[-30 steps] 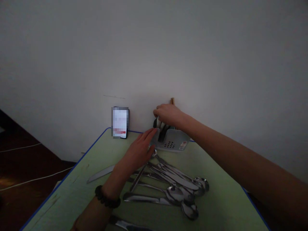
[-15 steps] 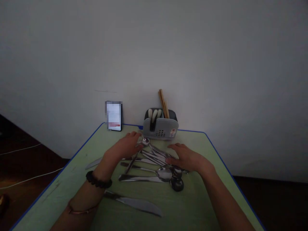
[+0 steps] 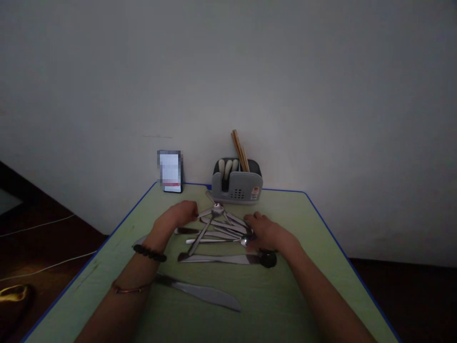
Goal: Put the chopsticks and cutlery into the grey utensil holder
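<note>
A loose heap of metal cutlery lies between my hands on the green table. My left hand (image 3: 179, 214) is at its left side, fingers curled closed by the end of a thin metal handle (image 3: 204, 214); what they pinch is hidden. Over the heap's right side, my right hand (image 3: 267, 232) rests with fingers apart, touching the cutlery and covering part of it. A spoon (image 3: 217, 208) lies at the top of the heap. A small spoon bowl (image 3: 244, 241) shows beside my right thumb. Nearer me are a table knife (image 3: 221, 259) and a dark round spoon bowl (image 3: 267, 259).
A grey cutlery holder (image 3: 244, 186) stands by the wall with white-handled utensils (image 3: 228, 167) and wooden chopsticks (image 3: 240, 148). A lit phone (image 3: 172, 171) leans at the back left. One more knife (image 3: 207, 292) lies near me on the blue-edged table (image 3: 285, 295).
My left hand has drawn slightly left and its fingers have curled. Near my right hand the cutlery has shifted; the large spoon in front of the heap no longer shows there.
</note>
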`<state>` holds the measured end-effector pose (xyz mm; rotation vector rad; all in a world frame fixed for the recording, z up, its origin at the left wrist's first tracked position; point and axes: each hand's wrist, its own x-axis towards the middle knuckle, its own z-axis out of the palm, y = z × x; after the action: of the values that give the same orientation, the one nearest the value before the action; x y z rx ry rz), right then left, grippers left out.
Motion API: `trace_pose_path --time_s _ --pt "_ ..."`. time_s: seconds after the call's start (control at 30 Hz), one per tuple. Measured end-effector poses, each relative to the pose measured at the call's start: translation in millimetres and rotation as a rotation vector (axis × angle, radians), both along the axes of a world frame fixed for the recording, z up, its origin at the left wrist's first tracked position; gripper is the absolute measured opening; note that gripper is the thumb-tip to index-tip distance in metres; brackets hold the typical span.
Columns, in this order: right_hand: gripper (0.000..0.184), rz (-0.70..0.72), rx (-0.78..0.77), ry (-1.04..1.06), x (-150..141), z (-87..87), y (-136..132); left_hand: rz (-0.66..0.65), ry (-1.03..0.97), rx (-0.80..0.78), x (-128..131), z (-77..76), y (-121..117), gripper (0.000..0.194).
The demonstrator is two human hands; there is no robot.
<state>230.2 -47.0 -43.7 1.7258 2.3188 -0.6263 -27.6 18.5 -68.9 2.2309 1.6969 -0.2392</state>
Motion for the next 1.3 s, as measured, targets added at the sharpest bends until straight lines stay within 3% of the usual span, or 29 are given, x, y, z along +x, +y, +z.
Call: trace_pose_path --time_s 0.2,0.37,0.5,0.73,0.9,1.03,1.13,1.23,1.3 --pt "0.047 -0.045 -0.099 0.025 20.8 3.8 9.5 -0.007 -0.083 -0.023 13.5 6.0 -4.9 0.018" --pt "0.024 -0.007 -0.122 0.031 34.6 5.6 12.4 -0.009 -0.078 -0.057 6.4 8.0 -5.0 0.022" --pt "0.023 -0.013 -0.123 0.086 44.4 4.5 17.0 0.010 -0.041 -0.120 -6.7 4.2 -2.3 0.030" --pt "0.026 0.003 -0.091 0.106 45.6 4.9 19.6 -0.004 -0.016 -0.200 -9.2 0.3 -2.5 0.020" --pt "0.023 -0.016 -0.021 0.142 40.4 6.3 18.5 0.007 -0.024 -0.228 -11.5 16.7 -9.6 0.021" --pt "0.024 0.017 0.018 0.151 37.8 10.4 15.2 0.043 -0.240 -0.302 -16.5 35.4 -16.1 0.024" --pt "0.035 -0.018 0.091 0.234 31.5 17.9 9.8 -0.079 -0.318 -0.198 -12.7 49.8 -21.9 0.020" --pt "0.049 -0.046 0.122 0.470 17.8 28.7 3.0 -0.229 -0.389 -0.079 1.7 62.6 -30.7 0.018" --pt "0.048 -0.047 0.141 0.584 8.1 35.4 -0.4 -0.299 -0.464 -0.049 14.5 68.0 -36.8 0.018"
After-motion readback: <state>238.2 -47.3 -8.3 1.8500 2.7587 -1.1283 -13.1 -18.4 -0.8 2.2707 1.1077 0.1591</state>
